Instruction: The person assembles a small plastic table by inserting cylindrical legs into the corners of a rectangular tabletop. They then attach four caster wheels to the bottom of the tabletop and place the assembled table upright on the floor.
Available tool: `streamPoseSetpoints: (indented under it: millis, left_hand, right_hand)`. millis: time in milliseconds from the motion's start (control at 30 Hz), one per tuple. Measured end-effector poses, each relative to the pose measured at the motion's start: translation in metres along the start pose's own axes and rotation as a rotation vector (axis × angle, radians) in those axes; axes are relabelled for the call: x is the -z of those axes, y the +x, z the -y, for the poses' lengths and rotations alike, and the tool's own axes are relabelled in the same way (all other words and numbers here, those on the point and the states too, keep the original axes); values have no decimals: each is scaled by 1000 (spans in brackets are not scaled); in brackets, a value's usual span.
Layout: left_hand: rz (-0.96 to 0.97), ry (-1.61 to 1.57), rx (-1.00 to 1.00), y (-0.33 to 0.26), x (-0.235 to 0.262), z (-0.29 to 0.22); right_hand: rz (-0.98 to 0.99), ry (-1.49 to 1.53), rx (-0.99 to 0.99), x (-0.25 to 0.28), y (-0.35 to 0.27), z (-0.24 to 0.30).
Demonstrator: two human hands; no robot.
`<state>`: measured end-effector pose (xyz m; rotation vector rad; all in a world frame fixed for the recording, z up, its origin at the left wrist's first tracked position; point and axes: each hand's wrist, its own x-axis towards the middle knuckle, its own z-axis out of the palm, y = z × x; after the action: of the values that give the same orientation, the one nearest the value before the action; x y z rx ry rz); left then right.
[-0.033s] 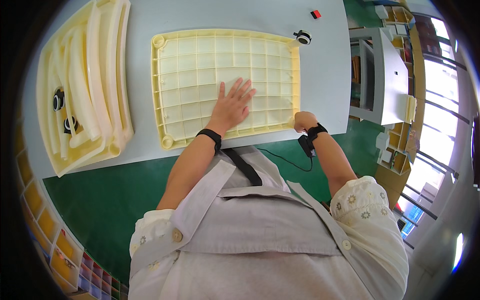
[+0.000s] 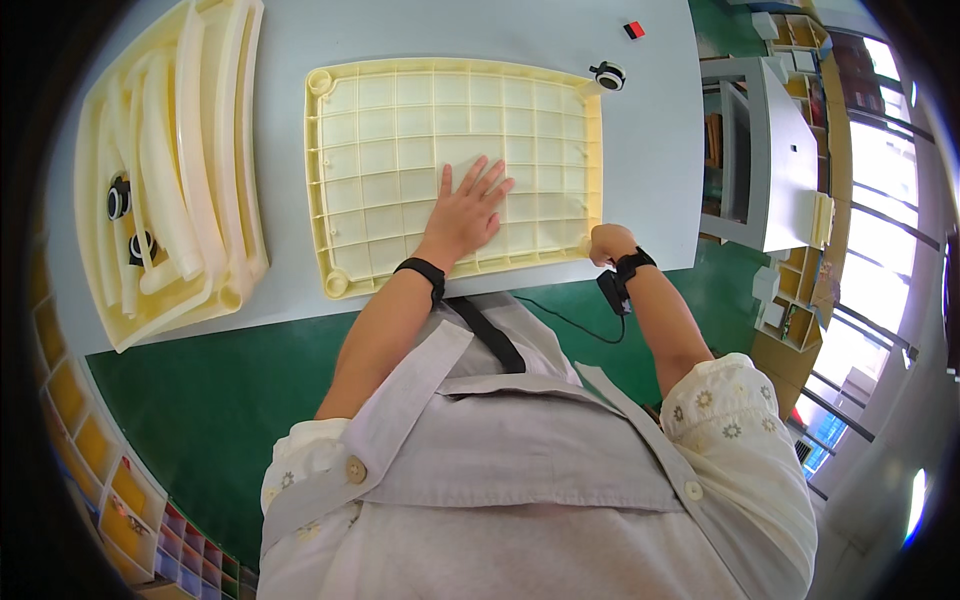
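A pale yellow ribbed plastic panel point(image 2: 380, 125) with a raised rim and round corner sockets lies on the table before me. My left hand point(image 2: 464, 213) rests flat on its lower middle, fingers spread. At the panel's near right corner, my right hand point(image 2: 611, 244) is closed, its fingers curled against the corner. Whatever it grips there is hidden by the hand. Beyond the far right corner sits a black and white caster wheel point(image 2: 608, 76).
On the left lie stacked pale yellow trays point(image 2: 247, 150) holding long plastic pieces point(image 2: 160, 160) and two more casters point(image 2: 119, 198). A small red and black block point(image 2: 634, 30) is at the far right of the table point(image 2: 655, 150). A grey cabinet point(image 2: 785, 150) stands right.
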<state>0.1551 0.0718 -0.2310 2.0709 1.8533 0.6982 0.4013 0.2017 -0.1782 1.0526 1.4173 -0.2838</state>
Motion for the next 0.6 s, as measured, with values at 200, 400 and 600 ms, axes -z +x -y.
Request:
streamPoseSetpoints:
  millis: [200,400,600]
  left_hand:
    - [1,27,4,0,-2,4]
    - [-15,-9,13,-1,-5,5]
    - [-12,-13,8,-2,-6,5]
  right_hand:
    - [-29,38,-27,6,-8,1]
    - [-298,-147,-13,-13,-15,7]
    - [-311,-256,-7,-14,-22,13]
